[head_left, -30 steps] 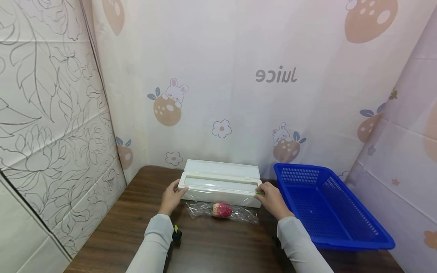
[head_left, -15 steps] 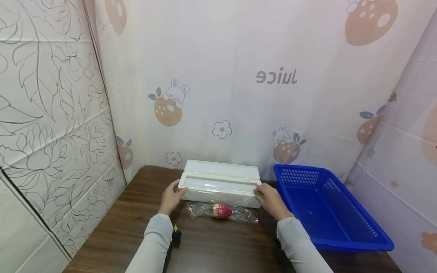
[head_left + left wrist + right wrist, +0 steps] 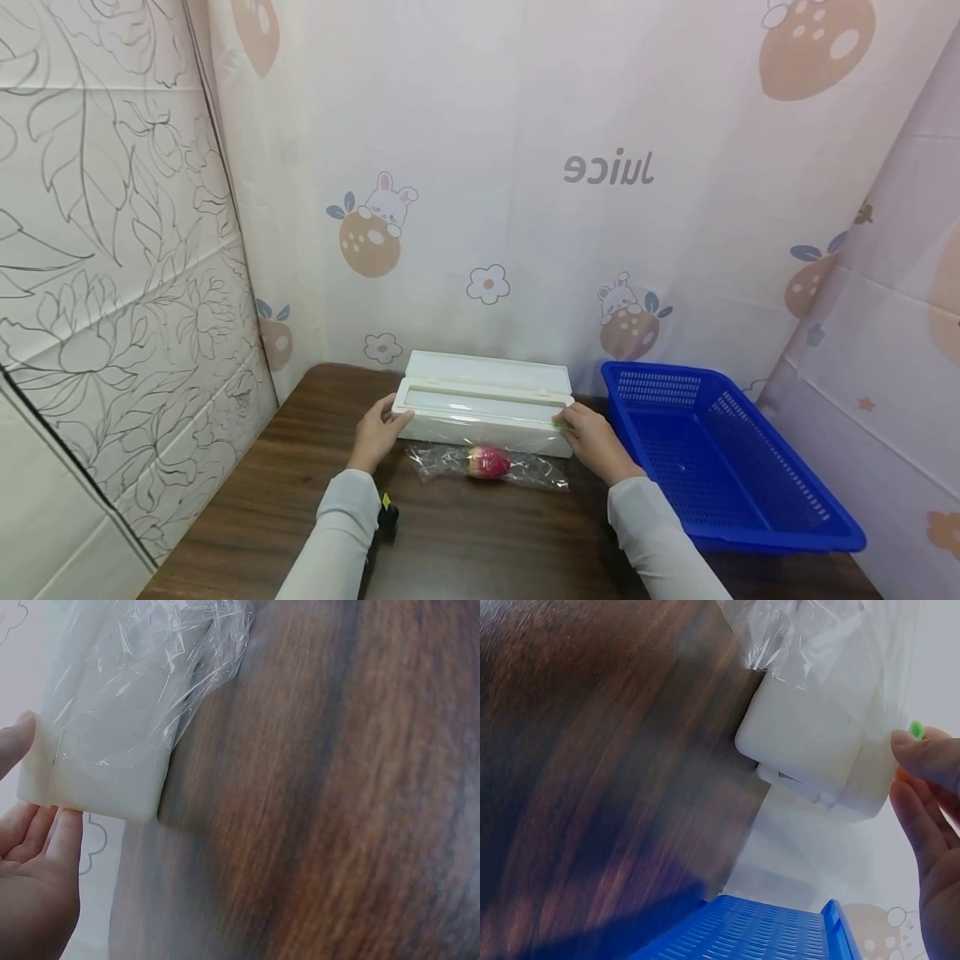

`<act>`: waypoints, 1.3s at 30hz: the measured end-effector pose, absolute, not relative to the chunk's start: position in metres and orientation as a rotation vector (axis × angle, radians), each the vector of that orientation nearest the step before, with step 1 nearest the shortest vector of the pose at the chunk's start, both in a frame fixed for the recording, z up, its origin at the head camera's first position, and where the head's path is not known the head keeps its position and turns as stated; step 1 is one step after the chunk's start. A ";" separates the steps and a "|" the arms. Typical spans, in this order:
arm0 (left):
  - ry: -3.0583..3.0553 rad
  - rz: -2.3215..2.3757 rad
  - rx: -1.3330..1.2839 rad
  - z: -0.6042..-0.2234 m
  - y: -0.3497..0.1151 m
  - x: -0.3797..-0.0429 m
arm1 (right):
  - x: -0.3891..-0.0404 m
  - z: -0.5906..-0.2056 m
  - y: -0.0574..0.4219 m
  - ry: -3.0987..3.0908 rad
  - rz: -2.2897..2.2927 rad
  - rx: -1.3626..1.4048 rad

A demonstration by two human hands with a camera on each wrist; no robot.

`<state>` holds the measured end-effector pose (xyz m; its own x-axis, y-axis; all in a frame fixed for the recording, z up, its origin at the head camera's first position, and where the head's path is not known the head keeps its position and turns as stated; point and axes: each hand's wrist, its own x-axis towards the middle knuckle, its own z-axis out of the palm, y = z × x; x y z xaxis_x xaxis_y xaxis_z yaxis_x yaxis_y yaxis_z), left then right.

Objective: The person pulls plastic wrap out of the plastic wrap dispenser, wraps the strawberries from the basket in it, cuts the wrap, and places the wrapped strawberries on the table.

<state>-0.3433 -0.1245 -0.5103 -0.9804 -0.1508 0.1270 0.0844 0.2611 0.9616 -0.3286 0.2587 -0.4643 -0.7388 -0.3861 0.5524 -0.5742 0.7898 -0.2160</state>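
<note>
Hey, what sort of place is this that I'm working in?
Probably a small indoor booth set up for tabletop work: printed sheets on three sides surround a wooden table, which holds a white box and a blue basket.

Place: screened-in, building type unclear | printed hangings [image 3: 465,108] on three sides | wood-grain table [image 3: 487,542]

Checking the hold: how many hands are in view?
2: the left hand holding the left end of the white box, the right hand near its right end, pinching a small green piece.
</note>
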 end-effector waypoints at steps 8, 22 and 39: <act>-2.324 -1.824 0.070 -0.511 -0.125 -0.344 | -0.330 -0.463 0.257 -2.491 0.506 0.803; -2.323 -1.825 0.072 -0.513 -0.125 -0.344 | -0.331 -0.462 0.256 -2.440 0.479 0.904; -2.320 -1.841 0.059 -0.514 -0.127 -0.346 | -0.335 -0.460 0.239 -2.613 0.434 0.616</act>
<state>-0.3456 -0.1267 -0.5144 -0.9832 -0.1417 0.1154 0.0802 0.2329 0.9692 -0.3348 0.2389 -0.4601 -0.8142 -0.3511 0.4623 -0.4817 0.8531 -0.2005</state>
